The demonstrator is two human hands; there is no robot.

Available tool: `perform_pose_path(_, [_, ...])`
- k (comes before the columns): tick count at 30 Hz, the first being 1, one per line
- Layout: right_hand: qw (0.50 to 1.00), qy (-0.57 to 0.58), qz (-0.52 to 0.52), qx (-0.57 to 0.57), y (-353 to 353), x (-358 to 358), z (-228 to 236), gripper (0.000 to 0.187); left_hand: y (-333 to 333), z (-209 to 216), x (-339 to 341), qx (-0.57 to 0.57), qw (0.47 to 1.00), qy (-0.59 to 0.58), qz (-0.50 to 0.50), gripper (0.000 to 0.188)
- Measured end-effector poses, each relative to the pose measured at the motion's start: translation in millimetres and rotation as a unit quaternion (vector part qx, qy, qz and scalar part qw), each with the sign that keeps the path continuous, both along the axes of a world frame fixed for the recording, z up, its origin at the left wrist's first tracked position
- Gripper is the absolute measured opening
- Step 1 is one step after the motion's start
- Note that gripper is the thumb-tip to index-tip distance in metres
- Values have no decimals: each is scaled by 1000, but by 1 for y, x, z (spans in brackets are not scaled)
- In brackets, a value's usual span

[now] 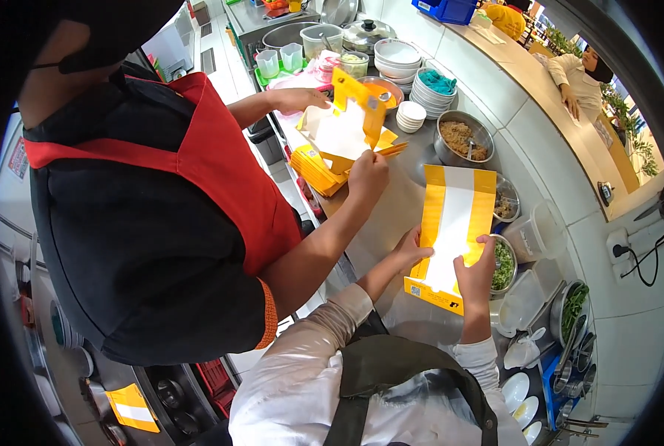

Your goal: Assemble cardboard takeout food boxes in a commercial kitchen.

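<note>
Between my two hands is a partly folded yellow cardboard food box (455,212) with a white inside, held over the steel counter. My left hand (412,249) grips its left edge, thumb on top. On the opposite edge, my right hand (476,272) is closed the same way, its thumb over the side flap. The near flap of the box is bent up toward me. The fingers under the cardboard are hidden. At my left, a co-worker in a red apron (198,156) holds another yellow box (358,111) over a stack of flat yellow boxes (311,169).
Along the wall stand a bowl of brown food (462,137), a bowl of chopped greens (504,264), stacked white bowls (397,56) and a clear plastic container (540,230). Ladles (570,357) and white spoons lie at the right. A person leans at the ledge (529,89) beyond.
</note>
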State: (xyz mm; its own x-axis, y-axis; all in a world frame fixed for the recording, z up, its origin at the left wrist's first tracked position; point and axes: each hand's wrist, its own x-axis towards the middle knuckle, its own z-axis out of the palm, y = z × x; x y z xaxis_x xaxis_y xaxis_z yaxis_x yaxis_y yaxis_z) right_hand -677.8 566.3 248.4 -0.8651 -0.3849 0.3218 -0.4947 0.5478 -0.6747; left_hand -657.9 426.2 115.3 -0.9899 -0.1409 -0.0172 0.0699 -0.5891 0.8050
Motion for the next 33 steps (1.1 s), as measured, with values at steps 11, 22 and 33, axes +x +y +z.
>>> perform_pose_path(11, [1000,-22,-6,16,5,-5,-5,42,0,29,12,-38,998,-50,0,56])
perform_pose_path(22, [981,-127,42,-138,23,-20,-30,60,-7,33,17,-73,992,-102,1,43])
perform_pose_path(33, [955,-224,13,-196,47,-23,-54,63,8,53,25,-188,970,-153,8,42])
